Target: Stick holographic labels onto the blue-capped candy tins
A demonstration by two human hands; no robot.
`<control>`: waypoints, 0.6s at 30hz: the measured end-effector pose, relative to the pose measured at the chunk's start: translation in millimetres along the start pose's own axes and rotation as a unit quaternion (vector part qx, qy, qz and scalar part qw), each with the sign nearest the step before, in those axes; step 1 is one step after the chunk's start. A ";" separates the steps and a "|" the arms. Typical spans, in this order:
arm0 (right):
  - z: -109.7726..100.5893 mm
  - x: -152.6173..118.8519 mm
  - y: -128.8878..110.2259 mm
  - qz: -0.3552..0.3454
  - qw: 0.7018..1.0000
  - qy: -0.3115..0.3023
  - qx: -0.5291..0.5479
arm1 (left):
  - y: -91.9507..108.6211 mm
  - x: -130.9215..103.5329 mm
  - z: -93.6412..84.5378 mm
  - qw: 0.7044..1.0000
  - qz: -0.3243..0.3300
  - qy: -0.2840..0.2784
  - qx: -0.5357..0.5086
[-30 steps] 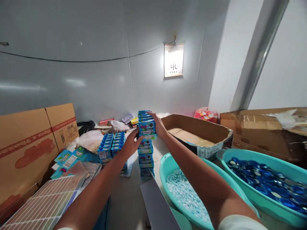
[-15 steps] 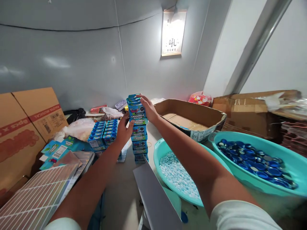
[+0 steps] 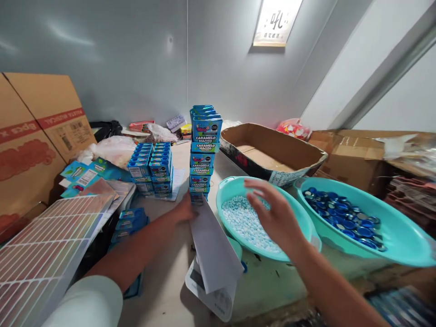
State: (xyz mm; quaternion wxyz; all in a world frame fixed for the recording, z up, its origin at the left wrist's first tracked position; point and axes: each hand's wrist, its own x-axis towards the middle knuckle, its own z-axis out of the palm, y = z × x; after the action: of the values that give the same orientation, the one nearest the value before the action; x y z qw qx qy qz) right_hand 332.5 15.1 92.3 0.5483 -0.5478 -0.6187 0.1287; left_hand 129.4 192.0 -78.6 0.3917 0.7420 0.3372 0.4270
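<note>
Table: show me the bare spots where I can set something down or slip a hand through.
The widest bare patch of table lies between the left forearm and the scale. A narrow strip between the short stacks and tall stack might pass a hand. Crowded: the right, with two basins.

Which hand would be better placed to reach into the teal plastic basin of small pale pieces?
Probably the right hand: it is open above that basin, while the left hand is near the foot of the tall blue box stack.
</note>
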 end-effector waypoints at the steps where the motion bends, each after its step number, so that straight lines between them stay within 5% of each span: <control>1: 0.1 -30.5 0.8 -0.036 0.998 -0.043 -0.029 | -2.9 1.8 2.4 1.000 -0.006 -0.007 0.005; 4: 22.0 -110.8 14.4 -0.117 0.978 -0.114 -0.129 | -11.4 12.6 4.1 0.999 -0.031 -0.020 0.022; 8: 68.9 -174.1 44.5 -0.108 0.978 -0.052 -0.172 | -24.3 21.6 1.3 0.996 -0.066 -0.028 0.057; 13: 93.5 -202.6 66.3 -0.074 0.995 0.024 -0.069 | -32.8 38.0 7.1 0.990 -0.089 -0.056 0.098; 18: 90.9 -207.8 79.0 -0.115 0.993 -0.023 -0.027 | -37.1 83.9 10.3 0.980 -0.098 -0.109 0.138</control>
State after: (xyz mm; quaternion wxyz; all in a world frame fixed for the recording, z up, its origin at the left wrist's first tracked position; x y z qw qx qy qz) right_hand 258.5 -85.9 -112.7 0.5298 -0.4845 -0.6935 0.0604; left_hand 166.8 276.4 -83.2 0.3600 0.7941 0.4197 0.2524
